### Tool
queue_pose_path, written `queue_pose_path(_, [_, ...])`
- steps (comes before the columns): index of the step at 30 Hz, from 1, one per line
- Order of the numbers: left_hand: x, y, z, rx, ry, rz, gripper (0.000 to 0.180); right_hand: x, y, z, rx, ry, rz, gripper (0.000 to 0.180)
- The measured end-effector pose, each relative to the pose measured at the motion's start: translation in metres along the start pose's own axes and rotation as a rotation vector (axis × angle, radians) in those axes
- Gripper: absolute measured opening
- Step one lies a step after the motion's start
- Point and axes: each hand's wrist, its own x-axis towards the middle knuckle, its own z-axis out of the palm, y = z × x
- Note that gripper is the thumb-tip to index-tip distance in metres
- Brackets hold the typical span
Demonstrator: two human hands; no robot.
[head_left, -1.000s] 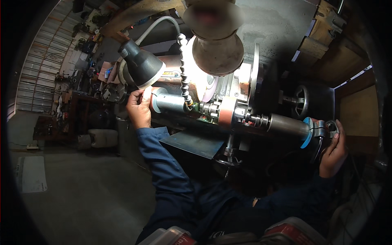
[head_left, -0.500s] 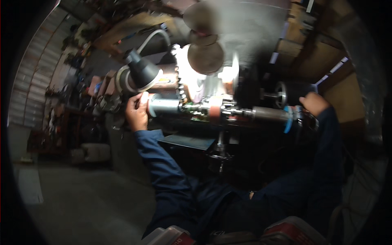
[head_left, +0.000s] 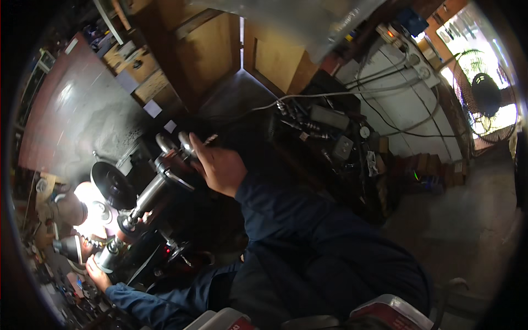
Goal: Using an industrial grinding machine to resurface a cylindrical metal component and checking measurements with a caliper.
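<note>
A lathe-like machine with a long steel spindle (head_left: pixel 148 196) runs diagonally across the left half of the view. At its lower left end, my left hand (head_left: pixel 98 275) is closed against a silver cylinder (head_left: pixel 108 257), small in the picture. My right hand (head_left: pixel 223 169) is at the opposite end, by a metal handwheel (head_left: pixel 186 146). One finger stretches up along the wheel's rim while the others curl behind it, partly hidden. Between the ends sits a reddish-brown disc-shaped part (head_left: pixel 127 231), and a small crank wheel (head_left: pixel 179 253) is below the spindle.
A black bowl-shaped shade (head_left: pixel 113 184) and a lit lamp (head_left: pixel 74 248) stand close behind the spindle. Drill bits and a dial gauge (head_left: pixel 364 132) lie on a dark bench to the right. Cables (head_left: pixel 330 94) hang across, and a fan (head_left: pixel 487 94) stands far right.
The view has swung to the right, so the machine now appears tilted at the left, and the bench and fan show. My left hand stays at the cylinder and my right at the machine's other end.
</note>
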Motion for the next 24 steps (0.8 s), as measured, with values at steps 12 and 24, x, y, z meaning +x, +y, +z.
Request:
queue_pose_path(12, [-0.055,-0.015,0.005,-0.792,0.204,-0.421,0.033,-0.158,0.27,-0.205,-0.814,-0.1,1.135,0.026])
queue_pose_path(24, [-0.011,-0.011,0.016,-2.864,0.154,-0.772,0.04,-0.212,0.289,-0.198,-0.754,0.177,1.427,0.026])
